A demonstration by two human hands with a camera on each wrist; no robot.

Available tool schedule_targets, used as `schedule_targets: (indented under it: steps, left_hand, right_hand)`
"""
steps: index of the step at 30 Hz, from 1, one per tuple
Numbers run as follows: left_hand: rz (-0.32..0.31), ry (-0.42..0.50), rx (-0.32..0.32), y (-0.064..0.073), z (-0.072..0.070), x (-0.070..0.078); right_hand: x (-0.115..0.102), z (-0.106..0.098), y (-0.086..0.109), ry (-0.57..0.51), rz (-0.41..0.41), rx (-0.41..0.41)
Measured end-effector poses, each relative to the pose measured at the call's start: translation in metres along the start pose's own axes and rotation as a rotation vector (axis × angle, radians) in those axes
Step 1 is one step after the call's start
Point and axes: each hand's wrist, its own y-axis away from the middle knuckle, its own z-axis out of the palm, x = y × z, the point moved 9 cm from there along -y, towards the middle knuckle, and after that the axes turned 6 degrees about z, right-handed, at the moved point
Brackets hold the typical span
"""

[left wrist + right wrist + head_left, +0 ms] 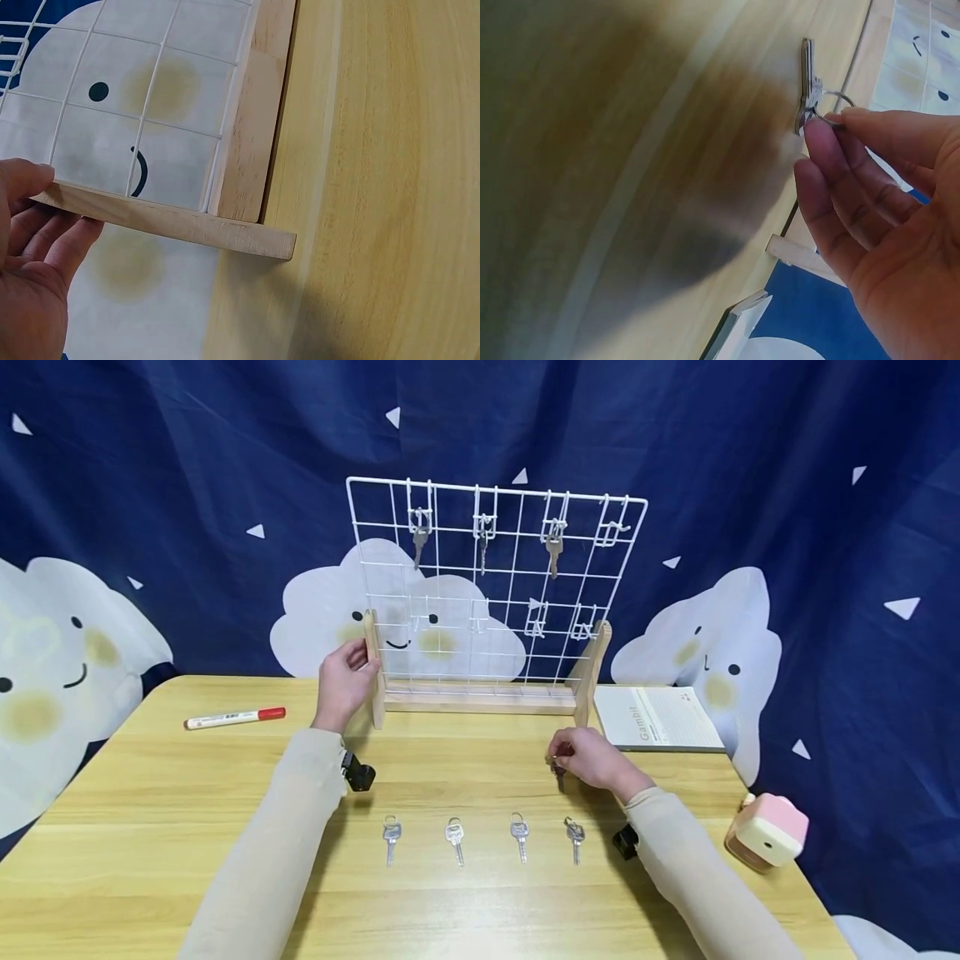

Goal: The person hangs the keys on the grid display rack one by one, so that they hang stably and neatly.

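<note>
From my remote seat I watch the right hand (596, 758), right of the frame's centre, its thumb and fingertips pinching the ring (840, 94) of a key (807, 79) over the table (480, 914). Left of centre, the left hand (345, 683) grips a wooden post (378, 703) between thumb and fingers. Across the top centre, three hooks of the wire rack (450, 487) each hold a hanging key (554, 556); four loose keys (519, 829) lie in a row, lower centre.
</note>
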Motion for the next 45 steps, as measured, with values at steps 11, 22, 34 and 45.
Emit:
schedule_targets:
  steps: [11, 22, 34, 45]
  left_hand:
    - [0.016, 0.012, 0.0, 0.0, -0.002, 0.003]
    - [0.014, 0.013, -0.006, 0.001, 0.0, 0.0]
    - [0.02, 0.004, 0.005, 0.001, -0.002, 0.003]
    - [0.012, -0.003, -0.006, 0.0, -0.001, 0.002]
  right_hand:
    - [-0.005, -0.017, 0.006, -0.029, -0.044, 0.063]
    - [-0.011, -0.059, 0.019, -0.092, -0.07, 0.178]
    - [-0.024, -0.109, 0.019, -0.03, -0.044, 0.262]
    - [-0.033, -0.135, 0.02, -0.046, -0.051, 0.367]
